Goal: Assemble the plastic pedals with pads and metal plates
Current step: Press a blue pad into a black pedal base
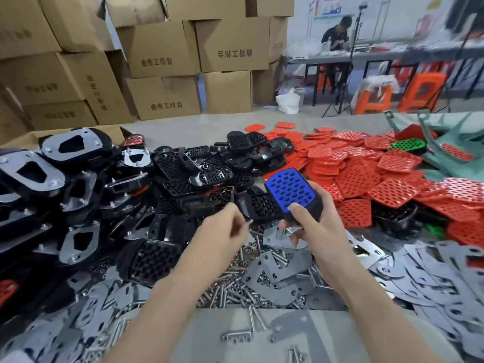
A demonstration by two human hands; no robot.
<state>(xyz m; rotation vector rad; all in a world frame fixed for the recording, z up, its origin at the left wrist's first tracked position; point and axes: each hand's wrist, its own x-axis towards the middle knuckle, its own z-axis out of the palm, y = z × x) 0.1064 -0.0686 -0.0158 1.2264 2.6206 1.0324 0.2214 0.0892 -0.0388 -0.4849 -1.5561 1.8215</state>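
My right hand (pixel 311 221) grips a black plastic pedal (pixel 294 193) with a blue perforated pad on top, thumb pressed on the pad's near edge. Under its fingers shows a metal plate (pixel 281 235). My left hand (pixel 225 226) hovers just left of the pedal with its fingers curled; it seems to pinch a thin screw, though blur hides it. Black pedals (pixel 188 174) lie heaped ahead and left. Red pads (pixel 366 169) are piled to the right. Metal plates (pixel 275 273) and screws (pixel 230 289) cover the table below my hands.
Pedals fitted with plates (pixel 52 163) are stacked at the far left. A green pad (pixel 408 145) lies among the red ones. Cardboard boxes (pixel 162 61) stand behind the table. A person sits at a far table (pixel 337 30); orange stools (pixel 398 95) stand near it.
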